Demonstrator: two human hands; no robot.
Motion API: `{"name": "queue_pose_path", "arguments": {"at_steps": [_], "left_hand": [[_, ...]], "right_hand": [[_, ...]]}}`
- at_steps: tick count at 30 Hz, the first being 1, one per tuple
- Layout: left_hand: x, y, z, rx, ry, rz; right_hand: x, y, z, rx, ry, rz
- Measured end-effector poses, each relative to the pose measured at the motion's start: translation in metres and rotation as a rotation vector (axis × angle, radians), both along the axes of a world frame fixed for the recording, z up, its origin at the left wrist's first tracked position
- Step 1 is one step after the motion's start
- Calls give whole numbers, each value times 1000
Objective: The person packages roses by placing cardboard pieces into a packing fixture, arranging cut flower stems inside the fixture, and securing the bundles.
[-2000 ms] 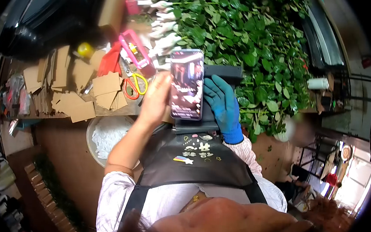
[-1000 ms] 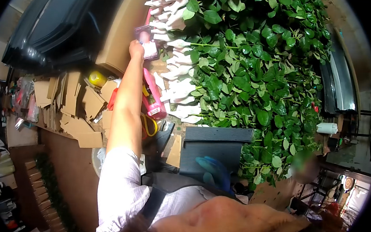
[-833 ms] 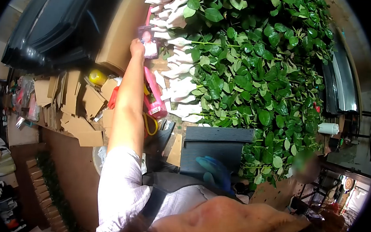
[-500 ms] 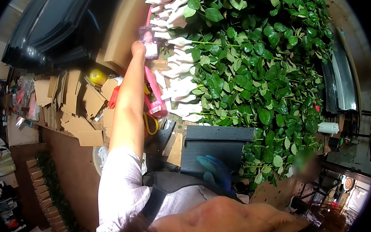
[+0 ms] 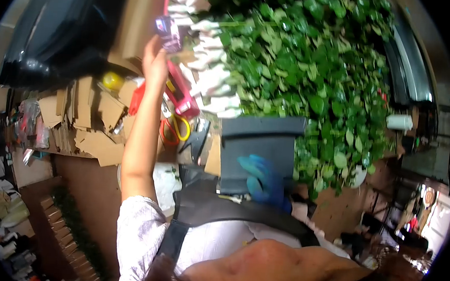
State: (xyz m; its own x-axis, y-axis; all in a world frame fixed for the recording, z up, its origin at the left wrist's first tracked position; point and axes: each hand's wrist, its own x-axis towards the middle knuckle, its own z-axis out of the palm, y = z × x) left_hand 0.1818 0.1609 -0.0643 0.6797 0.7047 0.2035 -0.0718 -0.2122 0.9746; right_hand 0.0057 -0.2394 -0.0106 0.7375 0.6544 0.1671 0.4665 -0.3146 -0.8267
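Though blur hides contact, bare left hand (image 5: 155, 63) loosely spread beside dark rectangular phone (image 5: 169, 34); blue-gloved right hand (image 5: 265, 181) wide.

The table (image 5: 215, 125) bears leafy stems (image 5: 304, 67), cardboard pieces (image 5: 97, 146), scissors (image 5: 188, 129), a dark pad (image 5: 259, 140) and, apparently, a blurred phone (image 5: 170, 36).

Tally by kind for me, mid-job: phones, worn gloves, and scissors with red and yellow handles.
Dark rectangular phone: 1
Blue glove, worn on the right hand: 1
Metal scissors with red and yellow handles: 1
Total: 3
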Motion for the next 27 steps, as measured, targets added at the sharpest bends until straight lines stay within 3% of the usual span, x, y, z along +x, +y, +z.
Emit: {"name": "queue_pose_path", "arguments": {"at_steps": [3,7,8,9,13,16,20,23,27], "left_hand": [[-94,-60,38,45,-220,-36],[-191,-121,30,207,-221,-40],[-203,-133,32,193,-239,-71],[-215,-139,27,269,-176,-78],[-235,-153,40,347,-154,-269],[-230,-160,49,530,-74,-597],[-197,-181,37,891,-29,-967],[-192,-203,8,1147,87,-964],[-193,-211,8,1160,194,-920]], "right_hand": [[-2,0,7,0,-6,-35],[-2,-2,23,102,128,-45],[-1,-5,32,125,352,-66],[2,-6,46,126,319,-81],[29,-23,62,-179,-15,101],[51,-43,17,-368,-255,164],[60,-27,5,-621,-192,270],[58,-21,-3,-655,-252,117],[58,-41,-22,-291,-102,70]]}}
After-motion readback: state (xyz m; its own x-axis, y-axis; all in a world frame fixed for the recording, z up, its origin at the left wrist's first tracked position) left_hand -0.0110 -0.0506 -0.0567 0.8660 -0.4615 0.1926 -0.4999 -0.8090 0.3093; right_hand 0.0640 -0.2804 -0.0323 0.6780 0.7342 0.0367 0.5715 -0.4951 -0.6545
